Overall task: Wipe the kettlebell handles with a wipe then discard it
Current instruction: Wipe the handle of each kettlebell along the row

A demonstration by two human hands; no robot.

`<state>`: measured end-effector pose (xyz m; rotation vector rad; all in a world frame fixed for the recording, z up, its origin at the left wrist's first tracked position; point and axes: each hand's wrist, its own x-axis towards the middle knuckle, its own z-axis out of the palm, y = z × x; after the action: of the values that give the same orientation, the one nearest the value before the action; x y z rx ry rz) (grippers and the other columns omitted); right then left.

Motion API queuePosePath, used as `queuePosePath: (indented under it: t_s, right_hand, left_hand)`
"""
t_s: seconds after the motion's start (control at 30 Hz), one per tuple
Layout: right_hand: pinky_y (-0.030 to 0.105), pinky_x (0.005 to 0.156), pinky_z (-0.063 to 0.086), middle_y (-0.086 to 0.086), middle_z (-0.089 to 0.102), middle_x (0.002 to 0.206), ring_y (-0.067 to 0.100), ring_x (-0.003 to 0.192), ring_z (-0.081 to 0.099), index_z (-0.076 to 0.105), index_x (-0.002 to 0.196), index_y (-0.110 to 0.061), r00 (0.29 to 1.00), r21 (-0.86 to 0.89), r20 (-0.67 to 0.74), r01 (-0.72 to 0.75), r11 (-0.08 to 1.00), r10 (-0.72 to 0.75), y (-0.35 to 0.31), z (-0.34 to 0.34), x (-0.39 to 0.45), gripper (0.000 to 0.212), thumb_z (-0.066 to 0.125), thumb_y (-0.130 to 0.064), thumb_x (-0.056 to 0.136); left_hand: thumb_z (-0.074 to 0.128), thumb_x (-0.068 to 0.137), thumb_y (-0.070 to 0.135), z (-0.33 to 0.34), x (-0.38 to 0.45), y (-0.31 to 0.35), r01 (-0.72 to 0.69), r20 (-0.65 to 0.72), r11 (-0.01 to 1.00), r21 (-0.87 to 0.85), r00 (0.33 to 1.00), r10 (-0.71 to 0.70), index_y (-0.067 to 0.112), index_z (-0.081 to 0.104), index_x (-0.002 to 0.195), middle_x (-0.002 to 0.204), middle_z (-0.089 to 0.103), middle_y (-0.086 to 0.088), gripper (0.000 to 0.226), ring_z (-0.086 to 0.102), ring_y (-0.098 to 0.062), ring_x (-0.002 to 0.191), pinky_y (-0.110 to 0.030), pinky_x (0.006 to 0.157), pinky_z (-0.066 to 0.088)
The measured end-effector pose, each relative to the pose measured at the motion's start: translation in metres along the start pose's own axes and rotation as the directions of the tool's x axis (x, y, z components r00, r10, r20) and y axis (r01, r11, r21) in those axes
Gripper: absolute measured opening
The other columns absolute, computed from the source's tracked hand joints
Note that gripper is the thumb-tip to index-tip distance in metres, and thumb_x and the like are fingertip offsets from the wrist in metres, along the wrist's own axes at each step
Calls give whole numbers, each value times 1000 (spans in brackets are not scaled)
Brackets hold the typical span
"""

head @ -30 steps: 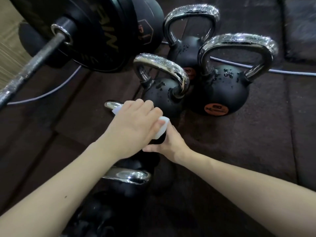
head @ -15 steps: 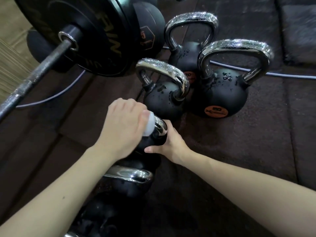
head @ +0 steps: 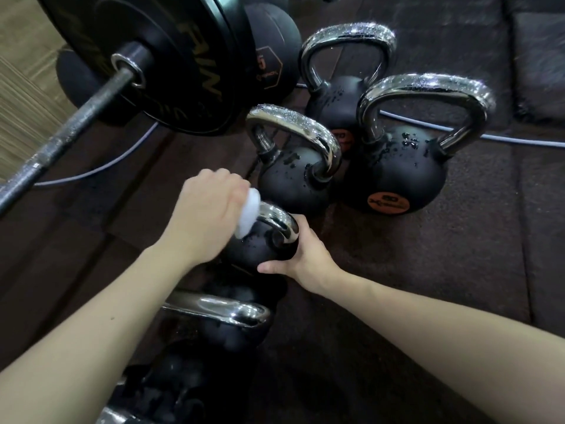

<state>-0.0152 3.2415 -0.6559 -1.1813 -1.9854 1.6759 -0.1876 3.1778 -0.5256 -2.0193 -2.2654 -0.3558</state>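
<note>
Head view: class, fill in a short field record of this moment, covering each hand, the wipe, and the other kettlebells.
left hand: grips white wipe on chrome handle
right hand: holds the black kettlebell body
unwiped kettlebells: three behind, droplets on handles, nearest
floor: dark mats
nearby: barbell plate

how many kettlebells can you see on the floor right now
5, maybe 6. Back kettlebell, big right one, middle one, one being wiped, one below it. A chrome bit at the bottom edge may be another.
</note>
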Motion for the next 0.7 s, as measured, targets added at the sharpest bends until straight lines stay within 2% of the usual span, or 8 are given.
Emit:
queuePosePath:
  t_s: [0.07, 0.13, 0.27, 0.37, 0.43, 0.53, 0.63, 0.7]
  right_hand:
    - [46, 116, 42, -4, 51, 140, 18, 133, 49, 31, 143, -50, 1000, -9, 13, -10, 1000, 11, 0, -2, -1, 118, 96, -60, 45]
    - [46, 116, 42, -3, 50, 140, 19, 134, 48, 30, 144, -49, 1000, -12, 17, -8, 1000, 8, -1, -4, -2, 117, 97, -58, 48]
    - [42, 115, 42, -2, 50, 139, 18, 133, 48, 30, 145, -48, 1000, -18, 18, 6, 1000, -6, -3, -4, -2, 117, 100, -50, 51]
    - [37, 112, 42, -3, 49, 138, 16, 129, 49, 32, 146, -44, 1000, -13, 19, 3, 1000, -3, -3, -5, -1, 116, 101, -44, 52]
    - [37, 107, 47, -3, 50, 134, 16, 124, 51, 36, 142, -41, 1000, -14, 31, -1, 1000, 1, -4, -6, -2, 109, 99, -46, 53]
    - [43, 98, 56, -5, 52, 128, 12, 116, 57, 45, 128, -41, 999, -42, 32, 32, 999, -30, -6, -3, 0, 93, 90, -57, 48]
    - [49, 97, 57, -1, 53, 133, 20, 123, 57, 51, 126, -38, 996, 32, 83, 8, 999, -11, -3, -5, 6, 99, 97, -56, 40]
    - [42, 104, 53, -5, 53, 132, 15, 120, 58, 44, 131, -40, 994, -14, 105, -19, 1000, 20, -7, -6, 10, 105, 101, -48, 43]
  left_hand:
    - [33, 104, 21, 2, 2, -16, 181, -15, 977, -116, 983, -184, 12, 54, 88, 76, 46, 3, 29, 48, -28, 78, -46, 69, 48]
    - [30, 107, 20, 5, 4, -22, 256, 18, 948, -189, 966, -257, 8, 51, 80, 75, 47, 0, 37, 48, -27, 80, -46, 73, 46]
    - [28, 103, 19, 1, -1, -1, 145, 8, 989, 0, 989, -145, 20, 42, 75, 76, 40, 6, 31, 44, -29, 78, -49, 75, 41]
    - [41, 100, 17, -1, -9, 26, -41, -43, 980, 193, 998, 50, 13, 59, 91, 85, 57, -7, 21, 53, -34, 81, -53, 86, 48]
    - [53, 96, 18, 0, -9, 48, -179, 5, 944, 278, 983, 185, 10, 61, 93, 85, 56, -9, 12, 54, -34, 79, -54, 84, 49]
    - [41, 106, 31, 5, -6, 67, -243, 104, 935, 257, 969, 223, 14, 59, 93, 88, 50, -4, 29, 48, -28, 83, -47, 83, 42]
    - [28, 109, 40, 5, -6, 56, -244, 104, 948, 206, 968, 227, 19, 61, 97, 90, 50, 1, 41, 47, -24, 85, -43, 87, 43]
    - [28, 109, 39, 1, -4, 43, -187, 90, 968, 164, 981, 174, 18, 60, 94, 88, 49, 1, 41, 48, -24, 83, -43, 86, 43]
